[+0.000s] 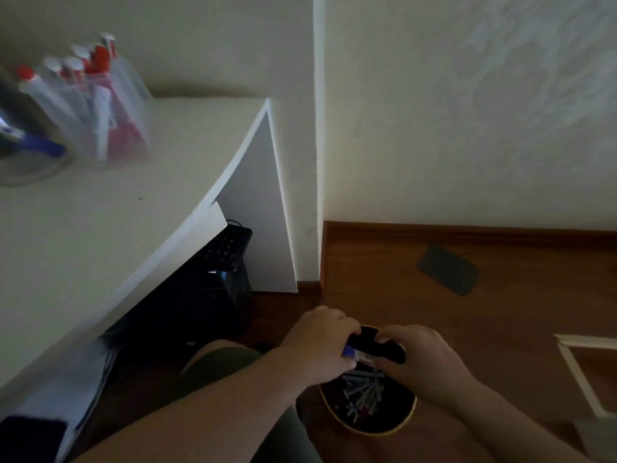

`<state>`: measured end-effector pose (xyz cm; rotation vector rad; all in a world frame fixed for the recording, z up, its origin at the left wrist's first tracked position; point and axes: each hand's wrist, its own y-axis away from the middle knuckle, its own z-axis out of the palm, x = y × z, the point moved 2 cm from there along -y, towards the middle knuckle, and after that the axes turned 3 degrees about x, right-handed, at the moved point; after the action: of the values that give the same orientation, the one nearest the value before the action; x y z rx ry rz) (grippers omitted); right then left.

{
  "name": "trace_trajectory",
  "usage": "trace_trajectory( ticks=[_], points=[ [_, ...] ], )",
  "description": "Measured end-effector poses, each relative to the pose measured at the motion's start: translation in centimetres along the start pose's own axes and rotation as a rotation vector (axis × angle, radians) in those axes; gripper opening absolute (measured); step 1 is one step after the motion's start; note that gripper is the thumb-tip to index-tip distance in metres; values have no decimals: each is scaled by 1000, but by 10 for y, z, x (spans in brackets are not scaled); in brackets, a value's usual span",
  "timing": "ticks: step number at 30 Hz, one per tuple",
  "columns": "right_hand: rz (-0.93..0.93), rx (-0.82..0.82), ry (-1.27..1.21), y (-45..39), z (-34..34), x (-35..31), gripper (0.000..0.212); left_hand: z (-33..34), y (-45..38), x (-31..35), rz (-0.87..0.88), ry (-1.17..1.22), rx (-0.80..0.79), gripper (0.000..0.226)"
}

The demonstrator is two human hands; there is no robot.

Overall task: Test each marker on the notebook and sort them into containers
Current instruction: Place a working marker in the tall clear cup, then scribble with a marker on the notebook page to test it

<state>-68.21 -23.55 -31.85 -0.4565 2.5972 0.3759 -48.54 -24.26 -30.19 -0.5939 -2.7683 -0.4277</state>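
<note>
A slim marker with a blue cap and pale barrel lies between two hands at 6 o'clock, over a round black bin with a yellow rim, where a blurred heap of grey markers rests uncounted. The left hand fingers clench the capped end; the right hand fingers pinch the barrel. At 10 o'clock, a clear container of red-capped markers stands on the smooth white worktop.

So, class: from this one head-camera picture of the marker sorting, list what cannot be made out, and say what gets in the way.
- Blue-capped marker: body covered by the left hand and right hand.
- Notebook: not in view.
- Markers in the black bin: dim and small, colours unclear.
- Red-capped markers in the clear container: blurred.
- Holder at the left edge: cut off.
</note>
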Motion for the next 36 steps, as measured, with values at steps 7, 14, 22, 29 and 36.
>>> trace_trajectory(
  ticks=[7, 14, 22, 29, 36],
  points=[
    [-318, 244, -243, -25, -67, -121, 18, -139, 69, -11, 62, 33, 302, 47],
    [-716, 271, -391, -69, -100, -354, 14, -269, 240, -117, -206, -120, 670, 39],
    [-882, -43, -267, -111, -15, -571, 24, -263, 444, -275, -775, -150, 898, 20],
    [-922, -104, -203, -125, 42, -650, 16, -244, 508, -360, -1124, -84, 972, 41],
    [-959, 5, -282, -142, 61, -640, 11, -231, 497, -384, -1099, -64, 1055, 38]
  ],
)
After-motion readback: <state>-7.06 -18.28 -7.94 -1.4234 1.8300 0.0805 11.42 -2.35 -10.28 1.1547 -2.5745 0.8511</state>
